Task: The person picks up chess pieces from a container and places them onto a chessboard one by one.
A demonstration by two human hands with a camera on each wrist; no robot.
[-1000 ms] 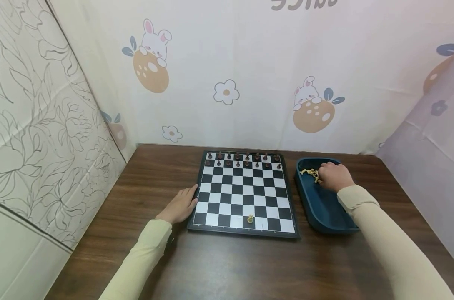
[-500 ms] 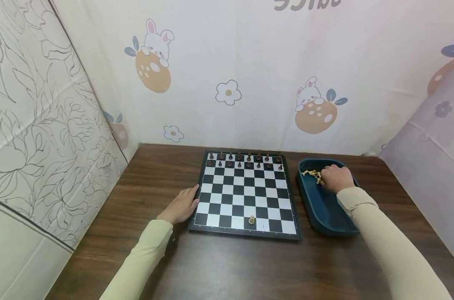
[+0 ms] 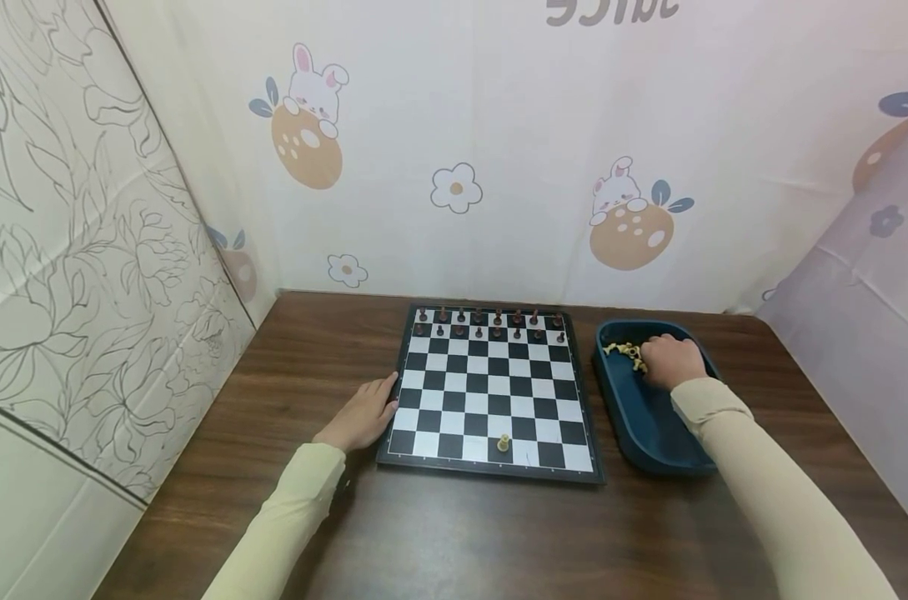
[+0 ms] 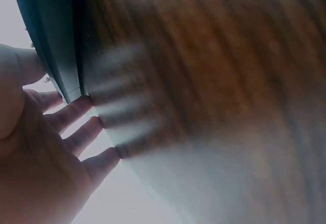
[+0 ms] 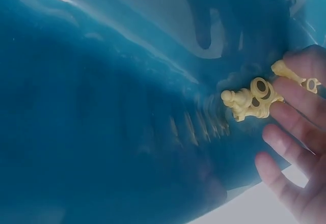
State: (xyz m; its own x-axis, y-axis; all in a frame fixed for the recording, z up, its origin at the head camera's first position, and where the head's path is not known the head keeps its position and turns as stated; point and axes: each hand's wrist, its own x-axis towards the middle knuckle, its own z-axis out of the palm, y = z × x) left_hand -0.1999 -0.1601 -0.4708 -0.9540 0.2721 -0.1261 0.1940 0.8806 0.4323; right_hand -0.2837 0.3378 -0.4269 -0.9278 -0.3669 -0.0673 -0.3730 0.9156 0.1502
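Observation:
My left hand rests on the table against the left edge of a chessboard. In the left wrist view its fingers are spread and fairly straight beside the board's dark side. A lone pale chess piece stands on the near row. My right hand is down inside a blue tray. Seen from the right wrist, loosely extended fingers reach pale yellow chess pieces lying jumbled on the tray's floor. No piece is visibly gripped.
Dark reddish chess pieces stand in two rows along the board's far side. The tray sits just right of the board on a brown wooden table. A wall with printed cloth rises behind the table, and a patterned panel borders it on the left.
The head view has shifted slightly. My right hand stays among the pale pieces with hardly any movement, and my left hand keeps its place at the board's edge.

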